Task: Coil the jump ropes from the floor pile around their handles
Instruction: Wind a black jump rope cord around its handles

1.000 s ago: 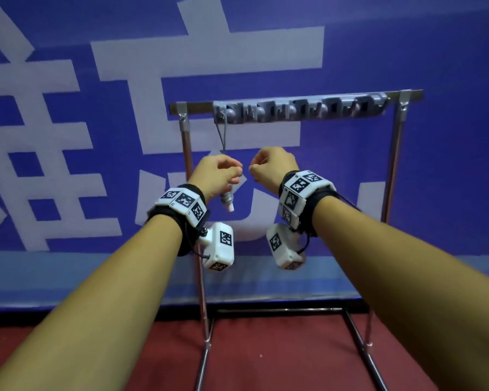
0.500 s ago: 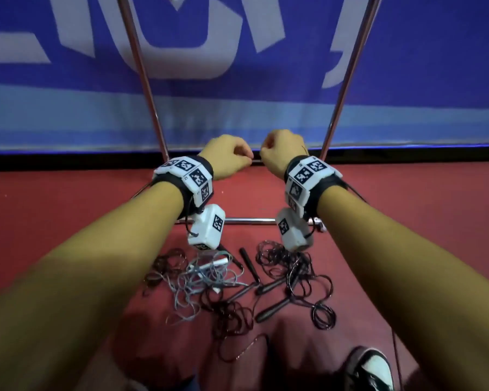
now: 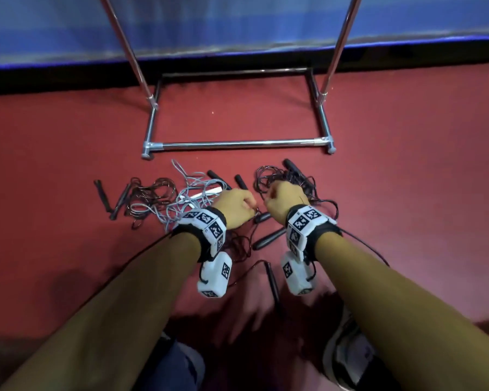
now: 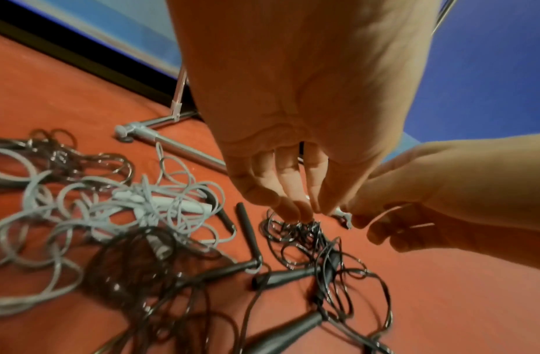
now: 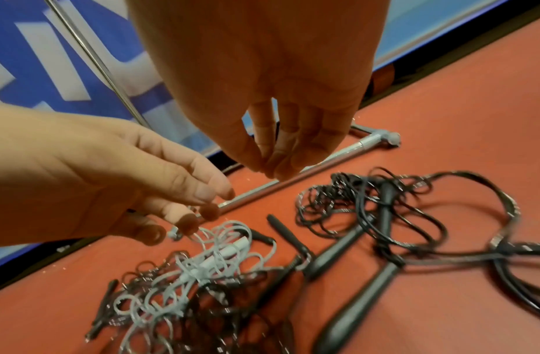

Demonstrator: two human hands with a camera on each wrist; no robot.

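A tangled pile of jump ropes lies on the red floor. It holds a grey rope [image 3: 187,193] with white handles [image 4: 184,206], a dark rope [image 3: 148,193] at the left and a black rope [image 3: 287,179] at the right. Black handles [image 3: 268,239] lie under and between my wrists. My left hand [image 3: 237,206] and right hand [image 3: 280,201] hover side by side just above the pile. The fingers [image 4: 296,210] of the left hang loosely curled and hold nothing. The right hand's fingertips [image 5: 278,167] are drawn together, also with nothing in them.
The chrome rack base [image 3: 237,144] stands on the floor just beyond the pile, its two uprights rising against the blue banner wall [image 3: 237,24]. My shoe [image 3: 347,354] and knee sit at the near edge. One more black handle [image 3: 271,280] lies close to me.
Both hands came down from the rope hanging on the rack's top bar to just above the floor pile. The left hand no longer holds the white handle. The view tilted down.
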